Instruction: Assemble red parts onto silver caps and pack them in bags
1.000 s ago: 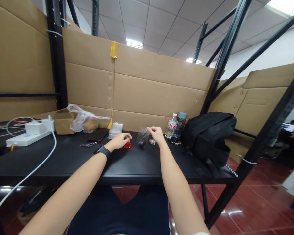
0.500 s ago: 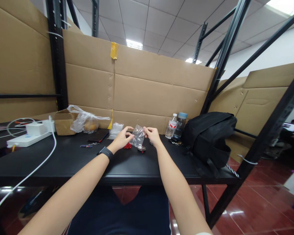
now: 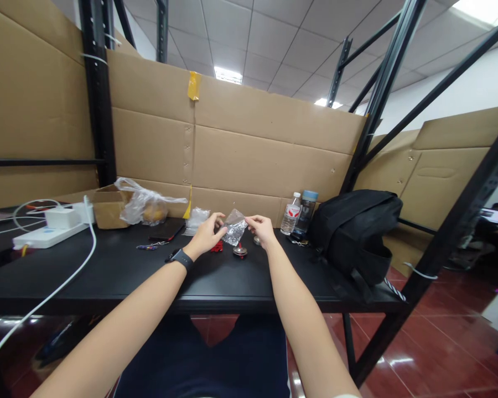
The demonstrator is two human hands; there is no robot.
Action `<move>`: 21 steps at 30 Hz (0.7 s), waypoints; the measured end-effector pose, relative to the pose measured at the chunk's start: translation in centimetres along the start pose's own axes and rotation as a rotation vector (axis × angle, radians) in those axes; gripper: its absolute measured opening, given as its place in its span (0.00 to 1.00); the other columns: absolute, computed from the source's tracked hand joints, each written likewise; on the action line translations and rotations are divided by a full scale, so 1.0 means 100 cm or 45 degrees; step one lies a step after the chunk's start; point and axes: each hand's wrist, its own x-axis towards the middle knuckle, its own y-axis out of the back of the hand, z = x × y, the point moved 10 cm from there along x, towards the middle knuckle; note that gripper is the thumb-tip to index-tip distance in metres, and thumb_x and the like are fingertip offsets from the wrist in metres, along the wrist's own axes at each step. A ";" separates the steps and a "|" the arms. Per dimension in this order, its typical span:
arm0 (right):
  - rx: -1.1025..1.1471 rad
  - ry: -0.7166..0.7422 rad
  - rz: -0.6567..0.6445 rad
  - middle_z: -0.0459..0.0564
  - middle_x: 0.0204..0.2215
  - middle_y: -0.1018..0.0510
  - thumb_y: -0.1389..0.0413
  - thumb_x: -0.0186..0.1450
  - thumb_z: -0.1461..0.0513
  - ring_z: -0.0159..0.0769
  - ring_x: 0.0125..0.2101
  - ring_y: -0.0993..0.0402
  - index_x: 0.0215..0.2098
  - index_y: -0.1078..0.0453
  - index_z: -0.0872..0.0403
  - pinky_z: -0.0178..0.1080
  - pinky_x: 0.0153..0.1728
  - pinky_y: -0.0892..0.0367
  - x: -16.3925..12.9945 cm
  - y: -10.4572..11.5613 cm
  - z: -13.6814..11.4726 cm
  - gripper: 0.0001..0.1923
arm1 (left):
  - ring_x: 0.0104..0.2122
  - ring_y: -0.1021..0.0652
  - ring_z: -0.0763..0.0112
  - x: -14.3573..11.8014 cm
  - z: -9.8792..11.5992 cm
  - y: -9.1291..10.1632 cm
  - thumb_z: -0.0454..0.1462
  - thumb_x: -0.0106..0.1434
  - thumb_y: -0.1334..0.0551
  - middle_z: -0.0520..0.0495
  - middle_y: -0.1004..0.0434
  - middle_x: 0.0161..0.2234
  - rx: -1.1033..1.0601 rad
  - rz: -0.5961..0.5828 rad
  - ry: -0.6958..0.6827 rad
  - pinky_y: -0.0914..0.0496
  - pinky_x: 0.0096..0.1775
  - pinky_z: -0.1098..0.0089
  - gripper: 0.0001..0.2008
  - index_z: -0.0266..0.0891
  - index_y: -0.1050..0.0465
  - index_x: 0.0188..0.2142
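Hands pinching a small clear bag above the black surface (image 3: 108, 271).

Left hand (image 3: 205, 236) and right hand (image 3: 263, 230) each grip one side of the plastic bag (image 3: 234, 229) with their fingers, holding it just above a round metal piece (image 3: 239, 251); beyond stand two bottles (image 3: 299, 213), beside a black backpack (image 3: 354, 232).

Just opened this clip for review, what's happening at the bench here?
A seated person holds a small clear plastic bag up over the black table, pinched between the left hand and the right hand. Below it on the table lie a small red item and a small round metal piece. A black backpack and two bottles stand to the right.
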 end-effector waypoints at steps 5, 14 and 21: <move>-0.036 -0.067 0.059 0.47 0.22 0.22 0.35 0.50 0.54 0.29 0.19 0.32 0.25 0.28 0.55 0.30 0.18 0.45 0.000 0.005 0.004 0.13 | 0.56 0.30 0.50 -0.006 0.037 -0.008 0.51 0.52 0.27 0.41 0.29 0.54 0.327 -0.061 -0.255 0.37 0.56 0.54 0.33 0.45 0.30 0.55; 0.039 -0.154 -0.154 0.46 0.25 0.21 0.41 0.57 0.54 0.29 0.19 0.30 0.32 0.29 0.53 0.29 0.18 0.43 -0.001 -0.019 0.014 0.11 | 0.45 0.24 0.60 -0.009 0.038 -0.034 0.37 0.69 0.43 0.45 0.20 0.42 0.466 -0.276 -0.312 0.40 0.54 0.59 0.10 0.45 0.23 0.42; -0.149 -0.162 -0.163 0.51 0.31 0.18 0.43 0.63 0.55 0.27 0.20 0.29 0.37 0.24 0.55 0.27 0.17 0.45 -0.001 -0.009 0.021 0.12 | 0.47 0.21 0.53 -0.006 -0.054 0.032 0.35 0.64 0.43 0.41 0.17 0.42 0.862 -0.047 0.344 0.38 0.52 0.56 0.09 0.42 0.23 0.37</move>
